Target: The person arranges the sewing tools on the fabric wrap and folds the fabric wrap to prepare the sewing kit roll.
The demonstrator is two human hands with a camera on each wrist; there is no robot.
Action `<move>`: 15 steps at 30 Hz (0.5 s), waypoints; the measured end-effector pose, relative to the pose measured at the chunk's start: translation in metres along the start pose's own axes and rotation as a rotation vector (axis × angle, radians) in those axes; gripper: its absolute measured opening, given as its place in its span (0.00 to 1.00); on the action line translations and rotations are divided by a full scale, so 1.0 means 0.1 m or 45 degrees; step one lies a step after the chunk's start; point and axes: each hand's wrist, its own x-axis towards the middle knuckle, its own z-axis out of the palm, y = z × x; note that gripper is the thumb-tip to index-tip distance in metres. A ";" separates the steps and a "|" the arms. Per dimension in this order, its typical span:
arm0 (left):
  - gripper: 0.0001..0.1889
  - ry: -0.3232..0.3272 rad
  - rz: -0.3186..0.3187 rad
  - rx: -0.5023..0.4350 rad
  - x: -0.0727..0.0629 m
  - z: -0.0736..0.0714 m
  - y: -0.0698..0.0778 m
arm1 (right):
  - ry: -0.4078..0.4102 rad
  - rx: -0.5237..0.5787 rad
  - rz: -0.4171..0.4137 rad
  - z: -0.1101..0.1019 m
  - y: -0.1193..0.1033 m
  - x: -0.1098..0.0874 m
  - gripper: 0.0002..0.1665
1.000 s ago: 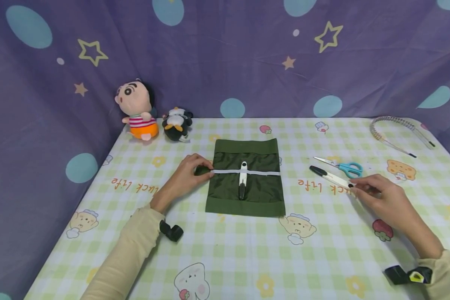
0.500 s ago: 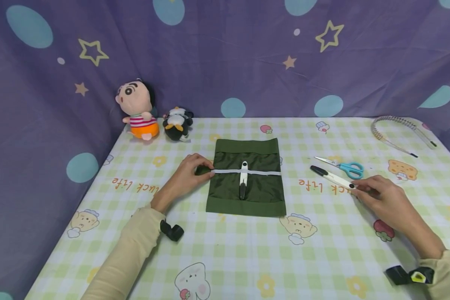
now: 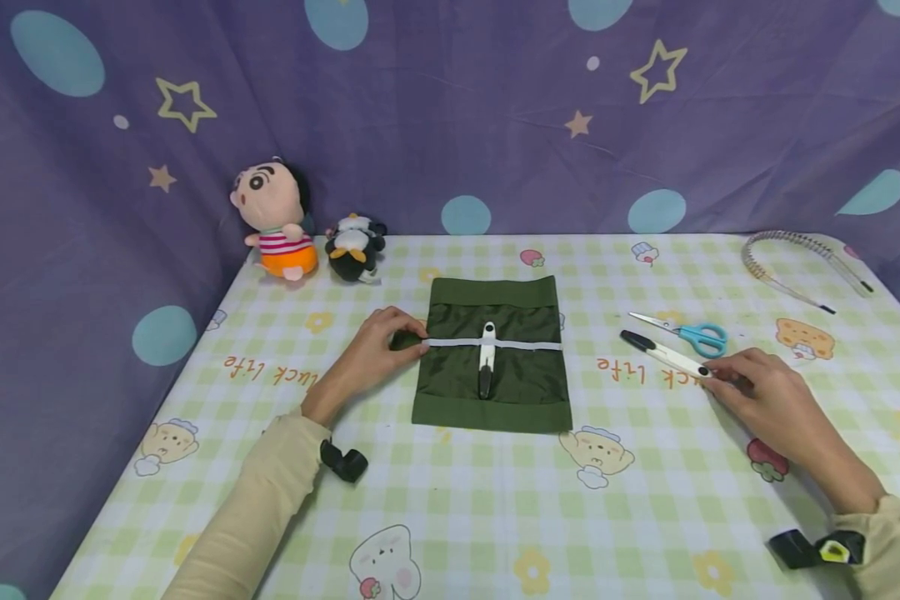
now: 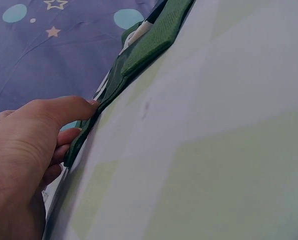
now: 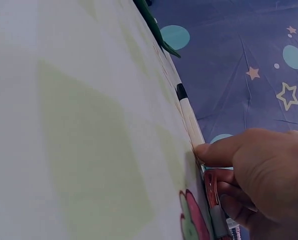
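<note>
A dark green fabric pen roll [image 3: 450, 412] lies spread out in the middle of the table, a white elastic band [image 3: 528, 345] running across it. Tucked under that band is a white marker with a black cap [image 3: 487, 358]. My left hand [image 3: 367, 350] pinches the roll's left edge between thumb and fingers; its left wrist view shows the green edge [image 4: 149, 52] at the fingertips. My right hand [image 3: 768, 396] pinches the end of a second white marker [image 3: 671, 357], its black cap pointing up and left. Blue-handled scissors [image 3: 701, 339] lie just beyond that marker.
At the back left sit a plush doll in orange shorts [image 3: 277, 225] and a small penguin plush [image 3: 354, 250]. A coiled-pattern headband [image 3: 783, 239] rests at the back right. The checked tablecloth [image 3: 457, 517] covers the table, and a purple curtain [image 3: 420, 125] hangs behind.
</note>
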 end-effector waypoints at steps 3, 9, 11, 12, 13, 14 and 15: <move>0.06 0.002 0.004 -0.001 0.00 0.00 0.00 | 0.015 -0.005 -0.017 0.01 0.01 0.00 0.14; 0.06 0.001 -0.001 -0.001 -0.01 0.00 -0.01 | 0.046 -0.018 -0.061 0.02 0.03 0.00 0.13; 0.06 -0.001 -0.006 -0.002 -0.01 0.00 0.00 | 0.051 -0.021 -0.071 0.02 0.03 0.00 0.13; 0.06 -0.002 -0.007 -0.003 -0.01 0.00 0.00 | 0.055 -0.022 -0.074 0.02 0.03 0.00 0.13; 0.06 -0.003 -0.008 -0.002 -0.01 0.00 0.00 | 0.061 -0.023 -0.079 0.02 0.03 0.00 0.14; 0.06 -0.003 -0.008 -0.002 -0.01 0.00 0.01 | 0.065 -0.021 -0.083 0.02 0.03 0.00 0.14; 0.06 -0.001 -0.007 -0.002 -0.01 0.00 0.01 | 0.072 -0.019 -0.088 0.02 0.03 0.00 0.14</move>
